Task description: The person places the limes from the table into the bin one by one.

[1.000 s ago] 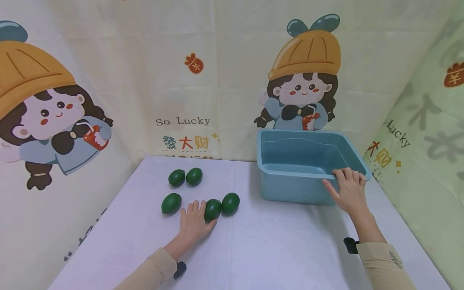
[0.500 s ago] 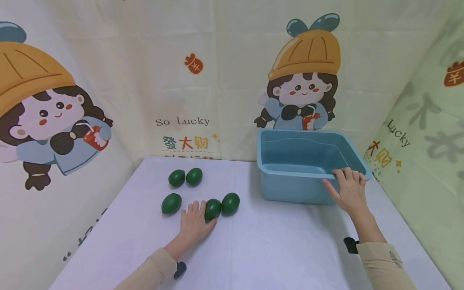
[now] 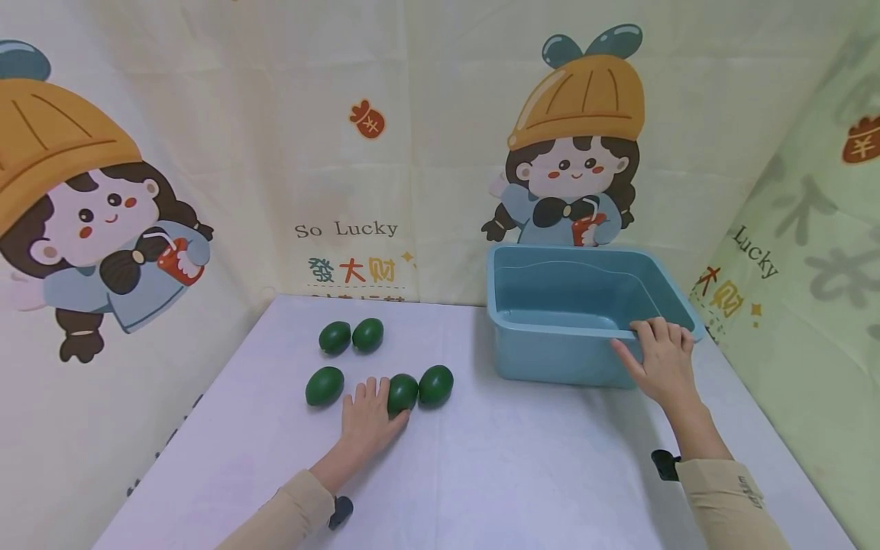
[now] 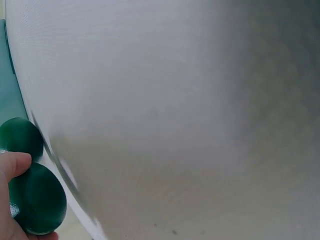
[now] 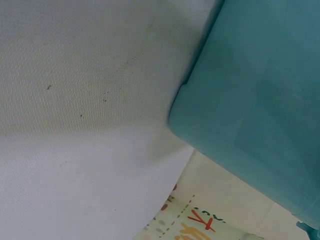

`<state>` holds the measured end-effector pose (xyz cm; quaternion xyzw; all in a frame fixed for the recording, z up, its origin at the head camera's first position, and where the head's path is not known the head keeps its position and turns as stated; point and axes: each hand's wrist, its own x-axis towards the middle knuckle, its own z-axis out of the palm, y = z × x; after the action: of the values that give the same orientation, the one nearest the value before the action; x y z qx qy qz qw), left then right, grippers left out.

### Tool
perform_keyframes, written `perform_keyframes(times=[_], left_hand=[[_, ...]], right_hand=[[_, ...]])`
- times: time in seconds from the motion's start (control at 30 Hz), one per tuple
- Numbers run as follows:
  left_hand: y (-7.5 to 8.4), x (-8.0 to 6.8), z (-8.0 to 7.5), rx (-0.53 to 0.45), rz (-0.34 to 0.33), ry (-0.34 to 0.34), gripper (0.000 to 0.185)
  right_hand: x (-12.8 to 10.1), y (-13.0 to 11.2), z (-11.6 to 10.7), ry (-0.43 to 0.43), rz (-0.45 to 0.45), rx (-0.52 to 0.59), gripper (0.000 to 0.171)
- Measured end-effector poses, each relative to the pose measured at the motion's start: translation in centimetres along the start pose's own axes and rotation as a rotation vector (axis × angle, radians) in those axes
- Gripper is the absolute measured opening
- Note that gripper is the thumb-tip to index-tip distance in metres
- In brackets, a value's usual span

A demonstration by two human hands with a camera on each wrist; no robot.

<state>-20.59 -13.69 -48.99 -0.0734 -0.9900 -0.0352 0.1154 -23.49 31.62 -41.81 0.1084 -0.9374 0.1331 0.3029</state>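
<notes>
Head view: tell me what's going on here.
A person is working with both bare hands at a white table. The left hand grips one green fruit, with a second fruit right beside it. The right hand holds the near rim of a blue tub. Three more fruits lie on the table, farther left.

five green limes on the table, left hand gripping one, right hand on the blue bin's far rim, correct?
Not quite: the head view shows the right hand on the blue bin's near rim, not the far one. Five green limes on the table, left hand gripping one: correct.
</notes>
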Motion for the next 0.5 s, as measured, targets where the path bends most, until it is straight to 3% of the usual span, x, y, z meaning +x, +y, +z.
perform_keyframes(times=[0.5], left_hand=[[0.06,0.61,-0.86,-0.022,-0.015,0.055,0.063]], right_hand=[[0.05,0.18,0.12,0.020,-0.013,0.014,0.055]])
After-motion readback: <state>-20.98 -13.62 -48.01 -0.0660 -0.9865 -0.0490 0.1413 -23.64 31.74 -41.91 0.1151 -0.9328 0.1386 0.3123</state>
